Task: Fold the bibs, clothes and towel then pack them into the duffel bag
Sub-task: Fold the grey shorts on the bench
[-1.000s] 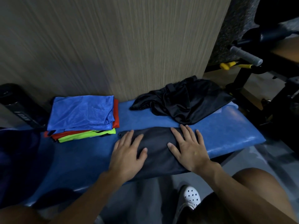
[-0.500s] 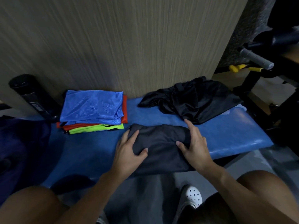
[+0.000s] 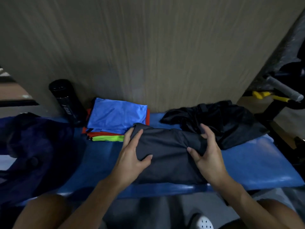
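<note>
1. Risk of unfolding: the folded dark garment (image 3: 166, 156) lay on the bench (image 3: 257, 167) near its front edge, held at both ends. The cloth looked limp and smooth. If lifted by the ends alone, it would probably have sagged in the middle and lost its folds.
2. Risk of snagging: the garment's far left corner lay just beside the stack of bibs (image 3: 115, 119). Its right end met the loose black garment (image 3: 221, 121), though whether the two overlapped could not be told. A careless lift or slide could have dragged either one out of place.
3. Risk in transfer: the duffel bag (image 3: 33, 146) sat at the bench's left end, beyond the bibs. A low carry across could have upset the stack, or the bundle could have slipped off the front edge.
4. Left hand (image 3: 132, 156): palm down over the garment's left end, fingers reaching across its far corner and thumb pressed into the top cloth, gripping that end.
5. Right hand (image 3: 208, 152): fingers curled round the right end with the thumb opposed on the near side, pinching a bunched fold.
6. Both forearms extended over the bench's front edge, angled inward toward the garment.
</note>
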`<move>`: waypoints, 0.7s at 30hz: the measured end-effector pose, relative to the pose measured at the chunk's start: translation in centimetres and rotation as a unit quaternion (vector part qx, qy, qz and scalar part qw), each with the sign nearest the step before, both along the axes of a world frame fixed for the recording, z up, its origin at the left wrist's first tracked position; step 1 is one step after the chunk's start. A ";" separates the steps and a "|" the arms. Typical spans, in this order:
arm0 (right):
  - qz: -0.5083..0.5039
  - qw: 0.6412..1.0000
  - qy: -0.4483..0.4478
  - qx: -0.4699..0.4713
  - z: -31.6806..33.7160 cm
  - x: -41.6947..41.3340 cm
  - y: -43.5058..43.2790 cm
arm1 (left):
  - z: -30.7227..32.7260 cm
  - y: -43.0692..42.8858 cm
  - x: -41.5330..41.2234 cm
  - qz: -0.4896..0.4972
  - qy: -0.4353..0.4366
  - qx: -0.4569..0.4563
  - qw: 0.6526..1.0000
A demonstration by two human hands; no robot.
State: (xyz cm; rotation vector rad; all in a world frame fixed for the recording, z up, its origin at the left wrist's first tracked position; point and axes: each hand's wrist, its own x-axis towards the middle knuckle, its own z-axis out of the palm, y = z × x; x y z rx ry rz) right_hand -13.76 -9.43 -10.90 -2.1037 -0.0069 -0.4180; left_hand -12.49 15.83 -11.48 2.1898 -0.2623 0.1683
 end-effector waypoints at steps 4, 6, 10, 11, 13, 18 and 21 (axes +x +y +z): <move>0.017 0.999 -0.006 0.028 3.1 4.0 4.1 | 3.9 4.5 3.6 0.022 -0.021 0.021 0.999; 0.033 0.998 -0.009 0.047 4.5 6.1 6.6 | 5.8 7.0 5.7 0.041 -0.023 0.043 0.998; 0.062 0.993 -0.018 0.103 6.3 11.3 11.4 | 9.5 12.0 10.3 0.038 -0.019 0.085 0.995; 0.062 0.992 -0.020 0.111 6.1 12.9 12.6 | 10.0 13.1 11.5 0.044 -0.022 0.102 0.994; 0.064 0.990 0.008 0.124 5.2 15.7 14.5 | 10.1 14.9 13.5 0.058 0.010 0.146 0.987; 0.094 0.988 0.120 -0.010 1.7 17.7 16.3 | 6.9 15.4 13.8 0.111 -0.011 0.321 0.940; 0.061 0.980 0.117 -0.148 1.2 17.6 15.9 | 6.3 14.1 13.7 0.090 -0.080 0.314 0.942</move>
